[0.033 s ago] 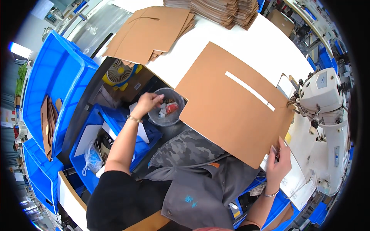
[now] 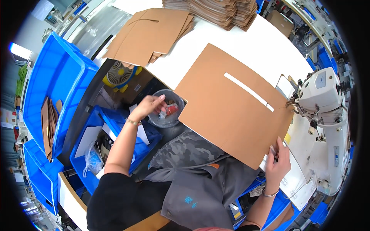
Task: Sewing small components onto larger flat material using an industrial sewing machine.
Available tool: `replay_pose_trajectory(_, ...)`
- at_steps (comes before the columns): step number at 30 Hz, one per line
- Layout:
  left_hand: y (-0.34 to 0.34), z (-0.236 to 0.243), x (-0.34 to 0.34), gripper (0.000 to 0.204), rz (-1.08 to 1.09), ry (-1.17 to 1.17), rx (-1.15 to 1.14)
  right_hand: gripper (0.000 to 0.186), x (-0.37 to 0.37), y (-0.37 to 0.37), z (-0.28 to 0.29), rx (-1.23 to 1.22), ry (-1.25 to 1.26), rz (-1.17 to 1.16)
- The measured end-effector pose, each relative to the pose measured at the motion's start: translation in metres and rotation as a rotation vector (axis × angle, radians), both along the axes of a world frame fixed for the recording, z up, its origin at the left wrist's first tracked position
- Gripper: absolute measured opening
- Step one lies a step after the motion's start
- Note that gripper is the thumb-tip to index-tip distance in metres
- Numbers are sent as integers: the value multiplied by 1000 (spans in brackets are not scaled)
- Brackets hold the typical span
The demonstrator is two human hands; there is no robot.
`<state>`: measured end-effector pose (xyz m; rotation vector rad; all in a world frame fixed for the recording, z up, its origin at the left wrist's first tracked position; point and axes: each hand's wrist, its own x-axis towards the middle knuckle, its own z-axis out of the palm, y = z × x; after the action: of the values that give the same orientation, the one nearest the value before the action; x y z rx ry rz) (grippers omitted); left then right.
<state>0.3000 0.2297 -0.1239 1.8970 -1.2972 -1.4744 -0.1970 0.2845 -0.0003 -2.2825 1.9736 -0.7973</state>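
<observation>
1. The brown panel (image 2: 231,115), pierced by a long straight slot, lies flat on the white worktop (image 2: 246,44); its near-left edge juts out over the person's lap.
2. The right hand (image 2: 278,159) is at the panel's near-right edge, its fingers curled around a small shiny object (image 2: 274,151) that is mostly hidden. Whether a fingertip presses the panel, I cannot tell.
3. The left hand (image 2: 148,106) hangs over a grey bin (image 2: 165,123), palm down with fingers bent; whether it pinches anything, I cannot tell. A red and white wrapper (image 2: 172,110) lies in the bin, just beside the fingers.
4. At the panel's right corner stands a white sewing machine (image 2: 323,86), its needle area close to the brown edge.
5. Farther along the worktop, well apart from the panel, lie a loose pile of brown sheets (image 2: 154,32) and a taller brown stack (image 2: 216,11).
6. Below the worktop's left edge sits a yellow and blue fan (image 2: 118,74).
7. Further left, a large blue crate (image 2: 58,73) holds folded brown pieces (image 2: 49,125); a lower blue tray (image 2: 110,116) contains a clear plastic bag (image 2: 92,159).
</observation>
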Motion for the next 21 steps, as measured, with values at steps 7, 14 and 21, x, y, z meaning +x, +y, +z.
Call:
replay_pose_trajectory(7, -2, 127, -82, 50, -97, 346, -213, 45, 0, -3, -7, -56, -11, 48)
replay_pose_trajectory(14, -44, 162, -119, 34, 67, 216, -582, 43, 3, -2, -6, -34, -42, 80)
replay_pose_trajectory(21, -80, 236, 10, 33, 590, 199, -833, 50, -3, 2, -6, -24, -145, 9)
